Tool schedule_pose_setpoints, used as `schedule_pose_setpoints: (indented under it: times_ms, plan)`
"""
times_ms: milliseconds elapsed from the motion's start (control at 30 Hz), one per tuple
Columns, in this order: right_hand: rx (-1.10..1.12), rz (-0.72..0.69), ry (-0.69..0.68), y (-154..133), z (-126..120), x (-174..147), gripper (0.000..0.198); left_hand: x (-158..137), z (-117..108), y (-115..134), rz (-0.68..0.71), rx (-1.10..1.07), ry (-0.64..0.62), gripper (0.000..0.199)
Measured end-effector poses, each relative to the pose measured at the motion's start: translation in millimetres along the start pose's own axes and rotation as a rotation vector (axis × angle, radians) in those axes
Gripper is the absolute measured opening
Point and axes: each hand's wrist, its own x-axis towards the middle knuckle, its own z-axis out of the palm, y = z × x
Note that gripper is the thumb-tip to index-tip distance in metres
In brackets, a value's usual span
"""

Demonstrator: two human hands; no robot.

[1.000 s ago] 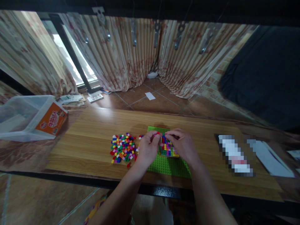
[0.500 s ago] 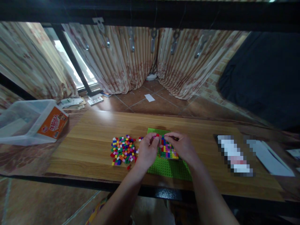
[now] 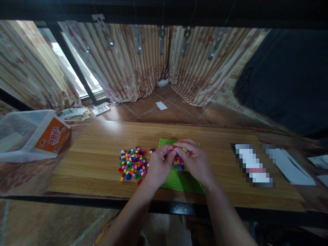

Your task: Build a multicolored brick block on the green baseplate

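A block of many-coloured toy bricks [image 3: 179, 166] sits over the green studded baseplate [image 3: 179, 186], partly covered by my fingers. My left hand [image 3: 159, 168] is closed at the block's left side, thumb and fingers pinched around a small reddish toy brick [image 3: 174, 148]. From the right, my right hand [image 3: 197, 163] curls over the block's far part, its thumb and fingertips gripping there. The two hands' fingertips meet above the block, so the exact contact is hidden. Left of my left hand lies a loose pile of small toy bricks [image 3: 133, 163].
The wooden board [image 3: 87, 164] lies on the table. A clear plastic bin [image 3: 25, 136] with an orange label stands at the left. On the right are a blurred-out dark-edged object [image 3: 252, 165] and white papers [image 3: 292, 167]. Curtains [image 3: 143, 68] hang behind.
My right hand has moved in to the left, over the block, and its fingertips now meet those of my left hand. The block appears turned. The whole view has shifted slightly.
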Motion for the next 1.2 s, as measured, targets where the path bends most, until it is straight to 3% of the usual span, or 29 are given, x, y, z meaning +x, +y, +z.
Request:
schedule_pose_setpoints:
  times_ms: [233, 600, 767, 967, 1200]
  plan:
    - [0.14, 0.101, -0.024, -3, -2, 0, 0.015, -1, -1, 2, -0.006, -0.021, 0.022, 0.015]
    - [0.389, 0.231, -0.027, 2, -11, -2, 0.012, -3, -8, 6, 0.09, 0.115, -0.059, 0.014]
    - [0.109, 0.201, 0.183, 16, -22, 0, 0.012, 2, -7, -1, -0.008, -0.006, 0.057, 0.014]
    - [-0.171, 0.134, 0.073, 28, -21, 1, 0.017, 10, -11, -6, -0.133, 0.002, 0.162, 0.012]
    - [-0.297, 0.077, 0.021, 31, -13, 4, 0.017, 11, -11, -6, -0.148, 0.006, 0.172, 0.01]
